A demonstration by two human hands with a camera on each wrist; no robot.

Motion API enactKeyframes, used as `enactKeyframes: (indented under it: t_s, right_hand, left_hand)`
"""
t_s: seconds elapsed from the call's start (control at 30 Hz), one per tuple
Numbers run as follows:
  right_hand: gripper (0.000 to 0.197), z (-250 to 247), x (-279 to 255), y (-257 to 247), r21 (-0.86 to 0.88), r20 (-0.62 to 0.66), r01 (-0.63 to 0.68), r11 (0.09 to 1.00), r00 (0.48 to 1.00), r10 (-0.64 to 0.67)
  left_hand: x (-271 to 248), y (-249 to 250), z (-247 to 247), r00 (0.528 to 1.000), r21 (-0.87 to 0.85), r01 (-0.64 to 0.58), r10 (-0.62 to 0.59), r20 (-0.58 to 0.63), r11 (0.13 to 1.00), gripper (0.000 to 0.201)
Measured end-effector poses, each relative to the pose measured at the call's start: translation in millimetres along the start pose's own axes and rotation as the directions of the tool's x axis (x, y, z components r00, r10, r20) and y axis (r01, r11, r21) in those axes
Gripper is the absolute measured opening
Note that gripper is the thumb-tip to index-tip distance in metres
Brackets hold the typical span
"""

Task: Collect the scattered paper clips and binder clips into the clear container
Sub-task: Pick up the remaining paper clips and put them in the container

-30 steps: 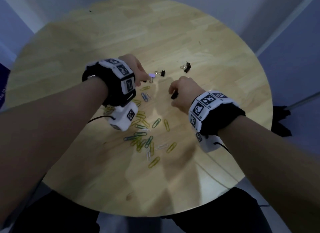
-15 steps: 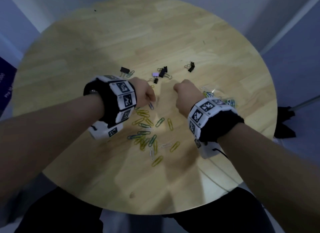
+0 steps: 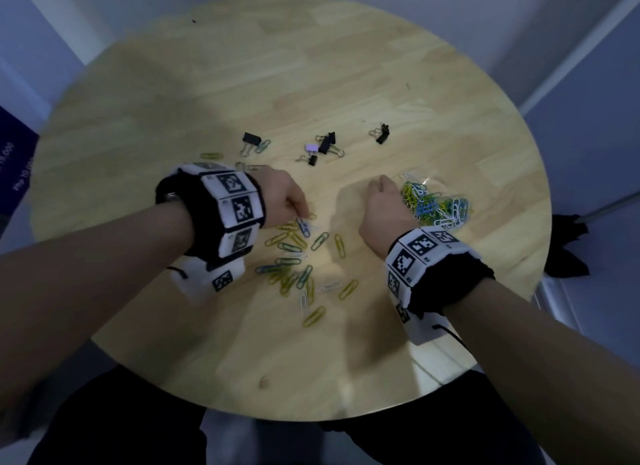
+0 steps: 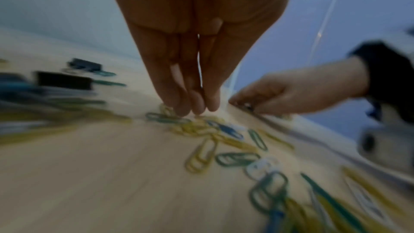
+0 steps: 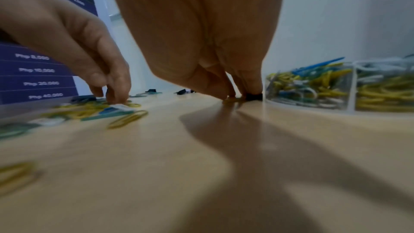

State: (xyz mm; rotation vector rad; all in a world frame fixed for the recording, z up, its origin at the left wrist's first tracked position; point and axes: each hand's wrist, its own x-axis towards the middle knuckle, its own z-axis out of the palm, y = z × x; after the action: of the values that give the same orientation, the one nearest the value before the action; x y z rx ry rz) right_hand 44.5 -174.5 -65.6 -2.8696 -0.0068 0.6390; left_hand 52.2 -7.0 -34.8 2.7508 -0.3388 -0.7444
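Several coloured paper clips lie scattered on the round wooden table in front of me. My left hand is down on the far edge of that pile, its fingertips pinched together on a blue paper clip. Just right of it, my right hand is a fist on the table, its fingers curled round a small black binder clip. The clear container, full of paper clips, stands right beside that hand. Black binder clips and a purple one lie farther back.
Two more black binder clips lie apart, one at the back left and one at the back right. A dark blue printed sign stands past the table's left edge. The table's near edge is close to my body.
My left hand came back from the far binder clips and dropped onto the paper clip pile. My right hand moved right, up to the container, still gripping the black clip.
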Motion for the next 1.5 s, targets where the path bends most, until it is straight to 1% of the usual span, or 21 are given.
enactKeyframes:
  t_s: [0.07, 0.17, 0.23, 0.37, 0.43, 0.5, 0.57, 0.63, 0.73, 0.8, 0.83, 0.9, 0.97, 1.0, 1.03, 1.13, 1.2, 1.27, 1.33, 1.4, 1.5]
  right_hand:
    - [0.065, 3.4, -6.7, -4.0, 0.009, 0.005, 0.066, 0.998, 0.998, -0.066]
    - [0.063, 8.7, -17.7, -12.5, 0.101, 0.05, 0.205, 0.974, 0.976, -0.211]
    - [0.061, 9.9, -21.3, -18.3, 0.154, 0.062, 0.274, 0.949, 0.956, -0.286]
    - [0.058, 4.5, -18.9, -28.7, 0.216, 0.027, 0.334, 0.917, 0.937, -0.348]
    - [0.055, 0.2, -16.0, -32.9, 0.221, 0.017, 0.336, 0.916, 0.937, -0.348]
    - [0.053, -4.0, -11.7, -36.6, 0.192, 0.019, 0.341, 0.92, 0.936, -0.351]
    - [0.051, -8.1, -5.8, -41.8, 0.147, 0.027, 0.358, 0.922, 0.93, -0.366]
    - [0.05, -10.2, 0.7, -48.4, 0.096, 0.044, 0.369, 0.924, 0.926, -0.374]
    - [0.046, -9.6, 6.8, -56.1, 0.086, 0.053, 0.337, 0.938, 0.938, -0.342]
    - [0.042, -7.0, 2.5, -56.8, 0.064, 0.052, 0.35, 0.935, 0.934, -0.353]
    - [0.046, -4.0, -2.3, -55.2, 0.068, 0.064, 0.379, 0.923, 0.921, -0.383]
    - [0.065, 4.2, -16.7, -49.5, 0.094, 0.092, 0.473, 0.876, 0.872, -0.481]
    - [0.084, 15.9, -28.0, -43.3, 0.06, 0.139, 0.58, 0.812, 0.801, -0.583]
    - [0.087, 21.8, -30.8, -39.8, 0.022, 0.172, 0.613, 0.79, 0.776, -0.607]
    - [0.086, 25.7, -31.5, -35.9, -0.014, 0.201, 0.622, 0.783, 0.769, -0.607]
    - [0.069, 21.5, -27.1, -24.9, -0.009, 0.197, 0.576, 0.817, 0.802, -0.564]
    - [0.055, 13.5, -22.5, -19.3, 0.01, 0.148, 0.523, 0.852, 0.842, -0.518]
    - [0.049, 6.9, -19.5, -15.7, -0.017, 0.094, 0.47, 0.883, 0.88, -0.467]
    - [0.048, 4.9, -22.4, -16.8, -0.025, 0.057, 0.459, 0.888, 0.887, -0.457]
    - [0.048, 5.6, -32.6, -22.8, 0.025, 0.061, 0.529, 0.848, 0.846, -0.53]
    - [0.056, 13.1, -52.3, -36.1, 0.075, 0.167, 0.656, 0.751, 0.734, -0.658]
  left_hand:
    - [-8.2, -11.3, -4.5, 0.995, -0.083, 0.089, -0.093, -0.045, 0.993, 0.027]
    - [-6.5, -33.9, -21.9, 0.94, -0.177, 0.229, -0.265, -0.213, 0.957, 0.026]
    - [1.3, -46.9, -32.0, 0.918, -0.17, 0.272, -0.308, -0.251, 0.947, 0.027]
    - [23.9, -60.5, -33.2, 0.957, -0.127, 0.232, -0.249, -0.15, 0.964, 0.034]
    - [30.5, -64.3, -30.4, 0.965, -0.102, 0.209, -0.222, -0.14, 0.972, 0.025]
    - [31.7, -67.4, -30.5, 0.962, -0.056, 0.236, -0.242, -0.13, 0.97, 0.008]
    - [30.0, -72.9, -33.4, 0.947, -0.017, 0.302, -0.302, -0.109, 0.953, 0.015]
    - [25.7, -75.3, -38.1, 0.939, 0.001, 0.326, -0.324, -0.115, 0.945, 0.011]
    - [25.5, -64.1, -37.9, 0.957, 0.018, 0.251, -0.246, -0.156, 0.968, 0.03]
    - [24.1, -50.7, -29.7, 0.981, 0.007, 0.165, -0.163, -0.108, 0.986, 0.033]
    - [22.4, -44.5, -24.8, 0.988, -0.011, 0.139, -0.14, -0.071, 0.99, 0.032]
    - [17.0, -35.7, -20.3, 0.994, -0.039, 0.106, -0.106, -0.016, 0.994, 0.026]
    - [6.4, -37.1, -24.2, 0.994, -0.054, 0.095, -0.098, -0.051, 0.994, 0.026]
    - [1.1, -41.5, -27.4, 0.988, -0.06, 0.128, -0.133, -0.075, 0.99, 0.028]
    - [-3.7, -48.2, -29.9, 0.98, -0.055, 0.172, -0.177, -0.092, 0.983, 0.03]
    - [-15.4, -69.6, -27.4, 0.972, -0.027, 0.233, -0.233, -0.023, 0.972, 0.036]
    - [-17.1, -79.0, -18.1, 0.972, -0.083, 0.234, -0.235, 0.003, 0.969, 0.033]
    - [-16.2, -80.5, -10.5, 0.97, -0.141, 0.221, -0.232, -0.074, 0.965, 0.023]
    - [-16.2, -80.2, -6.9, 0.961, -0.144, 0.212, -0.233, -0.146, 0.967, 0.013]
    - [-16.2, -81.8, -5.0, 0.956, -0.12, 0.194, -0.215, -0.198, 0.974, 0.015]
    - [-14.3, -83.3, -4.1, 0.962, -0.102, 0.156, -0.175, -0.212, 0.982, 0.035]
